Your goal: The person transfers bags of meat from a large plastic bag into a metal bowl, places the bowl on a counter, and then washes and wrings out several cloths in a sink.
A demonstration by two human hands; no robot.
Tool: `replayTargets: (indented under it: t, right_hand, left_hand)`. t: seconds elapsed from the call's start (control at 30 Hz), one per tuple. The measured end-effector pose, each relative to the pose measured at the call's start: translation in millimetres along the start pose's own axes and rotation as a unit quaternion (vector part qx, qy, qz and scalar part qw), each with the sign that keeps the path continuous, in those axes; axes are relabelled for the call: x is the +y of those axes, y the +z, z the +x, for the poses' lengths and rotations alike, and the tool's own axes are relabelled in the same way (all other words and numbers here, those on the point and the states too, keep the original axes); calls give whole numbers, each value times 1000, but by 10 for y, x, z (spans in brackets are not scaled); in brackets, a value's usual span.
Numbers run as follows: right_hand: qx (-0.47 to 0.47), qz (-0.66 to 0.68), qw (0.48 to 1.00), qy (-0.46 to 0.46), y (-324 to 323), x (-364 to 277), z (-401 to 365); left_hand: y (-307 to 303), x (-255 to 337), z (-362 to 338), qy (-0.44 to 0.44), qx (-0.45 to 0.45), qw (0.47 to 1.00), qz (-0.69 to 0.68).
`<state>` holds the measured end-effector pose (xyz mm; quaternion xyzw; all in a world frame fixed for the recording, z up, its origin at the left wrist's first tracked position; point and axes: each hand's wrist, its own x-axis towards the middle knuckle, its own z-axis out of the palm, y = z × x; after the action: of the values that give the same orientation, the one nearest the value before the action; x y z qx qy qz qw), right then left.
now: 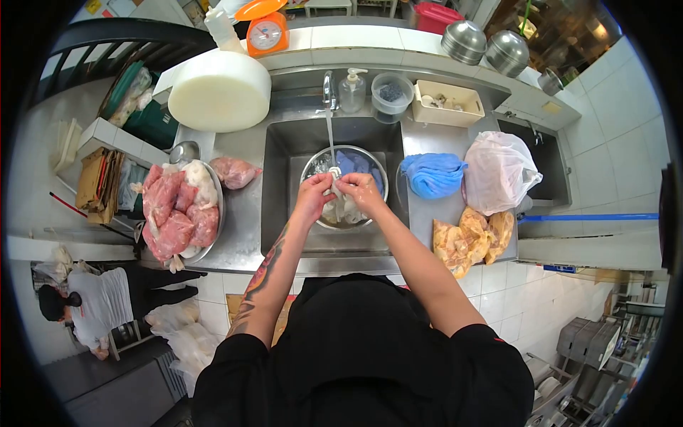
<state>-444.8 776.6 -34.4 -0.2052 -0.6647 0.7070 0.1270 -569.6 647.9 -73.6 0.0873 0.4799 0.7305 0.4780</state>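
Presently, left fingers (322, 183) and right fingers (348, 184) nearly meet, pinching a small pale piece (335, 173), kind unclear, under the running tap (328, 91). Directly below the fingers: metal bowl (385, 189) inside the sink (286, 153), water and blue and whitish contents. Leftward of them, pink raw meat (169, 220) heaped on the worktop (238, 231); rightward, blue plastic bundle (434, 176).

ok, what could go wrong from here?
The small pale item pinched between the left hand and right hand may slip into the metal bowl below.
Running water could splash off the hands.
The yellowish bags by the front edge of the counter might slide off.
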Motion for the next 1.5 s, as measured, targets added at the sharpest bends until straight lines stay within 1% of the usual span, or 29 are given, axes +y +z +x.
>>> replayTargets:
  t: [0.03,0.1,0.17,0.23,0.3,0.33,0.4,0.47,0.53,0.57,0.6,0.73,0.8,0.83,0.87,0.93,1.0,1.03,1.1,1.13,1.17,1.2,1.23,1.27,1.33,1.4,1.43,1.47,1.5]
  right_hand:
    - [8,62,998,24,17,-9,-21]
    - [15,78,997,20,34,66,-11]
    - [23,95,995,16,19,254,39]
    - [176,82,981,-3,-111,619,145]
    - [252,134,958,5,-383,912,163]
    - [281,76,956,-21,-529,998,140]
    - [307,-87,948,10,-891,1317,137]
    - [320,-236,917,14,-1109,1314,68]
    - [351,-274,895,7,-1297,1382,89]
    - [380,-311,871,-1,-1344,1413,102]
    - [382,-310,871,1,-1344,1393,94]
    - [327,-371,869,-14,-1255,1310,165]
    - [270,-296,910,-111,-1009,947,177]
    - [235,-243,933,-126,-895,714,202]
    - [200,-189,951,-138,-781,438,223]
    - [121,-126,975,-138,-522,-208,224]
    - [32,-109,981,-156,-282,-686,190]
    - [34,-109,982,-152,-171,-886,198]
    - [-10,-196,930,-311,-13,-1205,235]
    - [-14,-196,931,-308,-13,-1316,272]
    - [-18,-197,945,-260,-18,-1411,351]
    - [-23,-198,957,-212,-18,-1489,429]
    - [-18,-158,947,-281,-18,-1547,488]
    - [-21,-159,947,-278,-15,-1689,469]
    - [44,-244,920,-303,-33,-2151,384]
    - [58,-267,919,-284,-13,-2650,191]
    - [95,-486,799,-341,-124,-2749,173]
    - [126,-672,625,-377,-208,-2859,174]
    - [95,-519,745,-408,-124,-3166,2]
  left_hand:
    - [24,5,-22,1,1,1000,0]
    - [91,0,-70,22,49,996,68]
    - [179,37,-146,43,67,996,48]
    - [97,63,-113,80,94,992,11]
    - [-198,200,-107,95,107,989,-22]
    - [-372,279,-102,111,129,985,-27]
    - [-502,612,-200,149,146,975,-76]
    - [-497,964,-293,212,143,965,-50]
    - [-539,1241,-295,247,157,956,-13]
    - [-594,1386,-275,244,157,957,-20]
    - [-552,1518,-292,241,157,958,-26]
    - [-300,1740,-327,230,170,958,16]
    - [-419,1630,-116,232,98,954,160]
    - [-282,1577,-97,239,95,933,251]
    - [-170,1529,-94,233,95,934,254]
    - [64,1455,-67,209,-20,908,362]
    - [329,1425,-34,215,-42,888,405]
    - [456,1437,-24,227,-60,863,446]
    - [680,1534,2,251,-91,853,449]
    - [779,1601,-32,277,-121,839,452]
    - [880,1684,-102,275,-117,841,450]
    - [983,1786,-170,278,-101,862,412]
    - [1069,1884,-226,282,-85,880,374]
    - [1130,1966,-279,280,-82,881,371]
    - [1214,2094,-403,398,-60,863,304]
    - [1210,2109,-480,402,-49,882,243]
    - [1150,2068,-476,420,-47,875,237]
    - [1069,2019,-443,440,-44,867,229]
    - [887,1866,-339,436,-27,865,246]
